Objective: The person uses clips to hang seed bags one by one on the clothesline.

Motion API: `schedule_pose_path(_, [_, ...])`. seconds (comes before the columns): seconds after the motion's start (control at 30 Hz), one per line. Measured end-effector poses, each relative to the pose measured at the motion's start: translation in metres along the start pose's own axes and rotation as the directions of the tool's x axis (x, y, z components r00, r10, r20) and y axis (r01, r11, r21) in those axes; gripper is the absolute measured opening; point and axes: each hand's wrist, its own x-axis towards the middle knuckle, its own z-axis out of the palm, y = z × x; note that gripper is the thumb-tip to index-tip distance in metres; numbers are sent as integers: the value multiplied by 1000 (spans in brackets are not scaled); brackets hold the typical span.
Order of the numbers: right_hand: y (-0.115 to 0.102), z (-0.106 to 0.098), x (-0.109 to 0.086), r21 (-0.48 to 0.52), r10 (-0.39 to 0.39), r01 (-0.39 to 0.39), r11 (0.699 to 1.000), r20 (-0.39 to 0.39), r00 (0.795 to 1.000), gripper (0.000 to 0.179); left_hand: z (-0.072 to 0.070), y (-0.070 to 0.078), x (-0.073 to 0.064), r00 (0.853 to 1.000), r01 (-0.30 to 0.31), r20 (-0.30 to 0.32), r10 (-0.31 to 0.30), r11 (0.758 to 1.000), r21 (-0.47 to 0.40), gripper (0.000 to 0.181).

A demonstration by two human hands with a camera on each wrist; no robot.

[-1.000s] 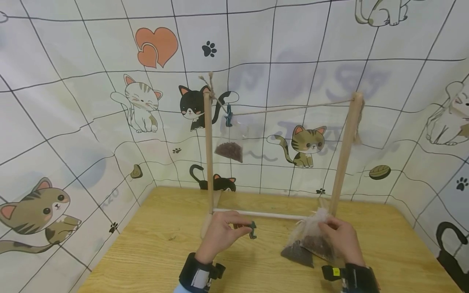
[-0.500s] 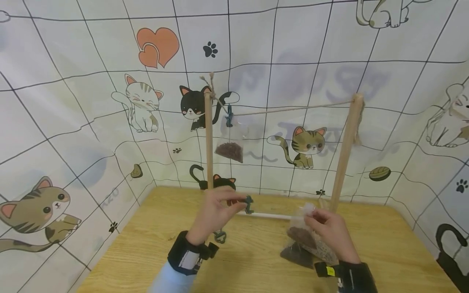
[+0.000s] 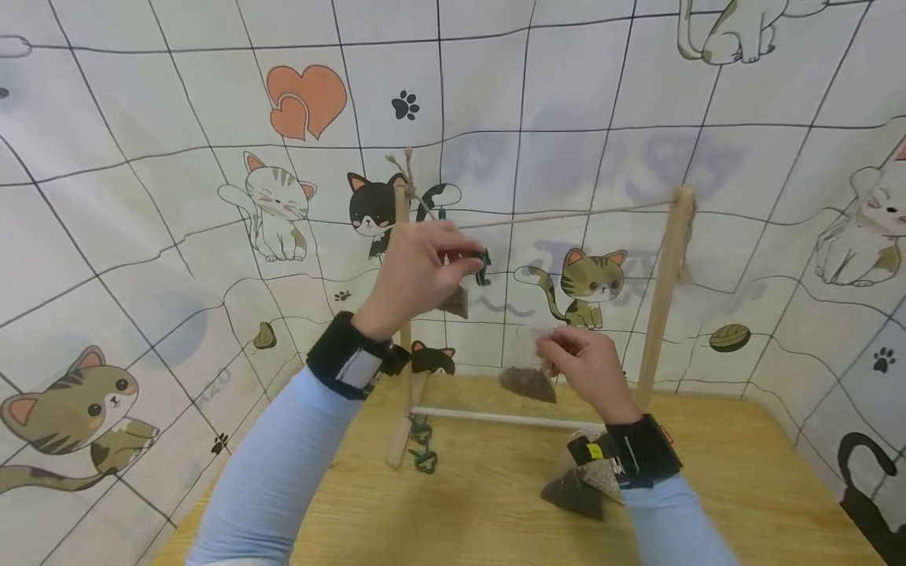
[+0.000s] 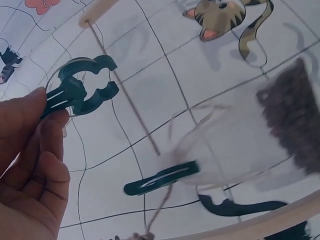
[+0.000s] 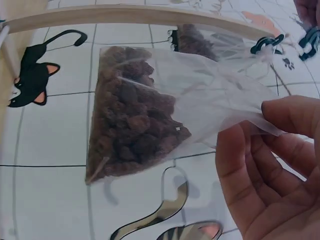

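My left hand (image 3: pixel 418 271) pinches a green plastic clip (image 4: pixel 80 92) by its handle end, near the cord (image 3: pixel 566 215) strung between two wooden posts. My right hand (image 3: pixel 587 365) pinches the top of a clear bag (image 5: pixel 135 115), which hangs below the cord with reddish-brown chunks at its bottom. Another clear bag with brown chunks (image 4: pixel 292 120) hangs from the cord by a second green clip (image 4: pixel 160 179). In the head view my left hand hides most of that hanging bag and its clip.
The wooden frame's right post (image 3: pixel 660 303) and white lower rod (image 3: pixel 502 417) stand on the wooden table. Spare green clips (image 3: pixel 424 459) lie by the left foot. A bag of dark grains (image 3: pixel 575 494) and a bag of pale grains (image 3: pixel 603 475) lie at the front right.
My left hand has risen from the table with the clip to near the cord. My right hand has lifted the bag of reddish-brown chunks off the other bags, up and leftward.
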Motion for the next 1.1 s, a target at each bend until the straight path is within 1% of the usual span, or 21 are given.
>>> schedule_pose_path(0.07, [-18,-1,10,-8,-26,26,1000,-11,1000,16,-5,0,16,1000,11,11,-12,998,66,10])
schedule_pose_path(0.17, [-39,-2,24,8,-74,74,997,-35,997,15,-10,0,38,995,75,49,-81,989,124,9])
schedule_pose_path(0.27, [-52,-2,37,13,-120,121,993,-69,990,16,-12,-1,55,983,150,83,-163,978,146,12])
schedule_pose_path(0.33, [-56,-1,46,28,-139,142,989,-92,986,17,-12,-4,64,973,191,97,-209,967,168,12])
schedule_pose_path(0.43, [-56,2,60,43,-125,131,990,-122,985,17,-11,-9,73,950,256,127,-284,946,197,13])
schedule_pose_path(0.47, [-52,4,66,55,-121,129,990,-130,984,18,-10,-11,76,939,281,140,-313,936,212,13])
schedule_pose_path(0.5, [-49,6,71,63,-119,129,990,-137,983,18,-10,-12,78,922,316,151,-356,919,234,13])
schedule_pose_path(0.6, [-41,10,85,56,-120,131,990,-169,978,20,-7,-17,84,866,404,182,-466,866,295,15])
schedule_pose_path(0.7, [-41,14,95,20,-130,137,990,-201,971,22,-5,-22,86,808,477,204,-553,817,325,16])
schedule_pose_path(0.73, [-42,15,97,-1,-134,137,991,-211,968,23,-4,-23,86,796,490,213,-567,809,323,16])
schedule_pose_path(0.8, [-44,17,102,-31,-137,133,991,-228,964,23,-3,-25,87,782,505,229,-580,805,312,15])
schedule_pose_path(0.87, [-47,19,106,-51,-141,133,990,-244,959,22,-2,-26,87,782,507,239,-576,810,293,15])
schedule_pose_path(0.93, [-49,21,109,-62,-151,140,988,-253,956,21,-1,-27,87,790,505,247,-561,824,257,15])
schedule_pose_path(0.97, [-49,22,111,-61,-155,144,988,-256,954,19,0,-27,86,796,501,249,-551,832,238,15])
schedule_pose_path(1.0, [-50,23,112,-57,-156,146,988,-257,954,19,1,-27,86,798,502,250,-548,834,227,15])
schedule_pose_path(1.03, [-51,24,113,-45,-158,152,987,-257,953,18,1,-27,86,806,494,255,-535,844,208,15])
schedule_pose_path(1.1, [-52,25,115,-21,-164,164,986,-258,952,16,2,-27,86,810,490,264,-524,851,189,16])
